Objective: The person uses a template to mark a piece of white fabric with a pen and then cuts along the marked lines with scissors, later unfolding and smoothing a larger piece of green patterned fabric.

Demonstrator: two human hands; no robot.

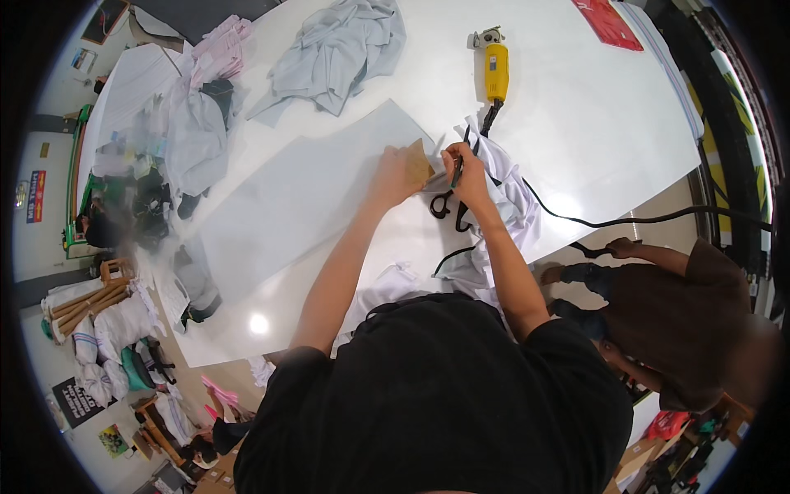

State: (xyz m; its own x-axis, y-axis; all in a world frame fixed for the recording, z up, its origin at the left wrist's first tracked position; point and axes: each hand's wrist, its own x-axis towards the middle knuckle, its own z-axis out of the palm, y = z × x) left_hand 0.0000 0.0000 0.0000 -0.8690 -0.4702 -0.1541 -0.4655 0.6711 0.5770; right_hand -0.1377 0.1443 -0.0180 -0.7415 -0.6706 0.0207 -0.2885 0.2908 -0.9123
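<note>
My left hand [397, 174] is closed on a small brown paper piece [420, 168] at the right end of a long light grey fabric panel [288, 193] laid flat on the white table. Beside it, my right hand [467, 174] is closed around a slim dark pen-like thing [457, 171]; its exact kind is too small to tell. Just below that hand lie the black handles of a pair of scissors [441, 205], partly hidden by my hand and wrist. Crumpled white fabric [517, 193] lies under and beside my right forearm.
A yellow electric cutter [496, 72] lies beyond my right hand, and a black cable [609, 224] crosses the right edge. Bunched grey cloth [337, 58] sits at the far side. Piled fabrics [193, 132] line the left. Another person [675, 321] stands at right.
</note>
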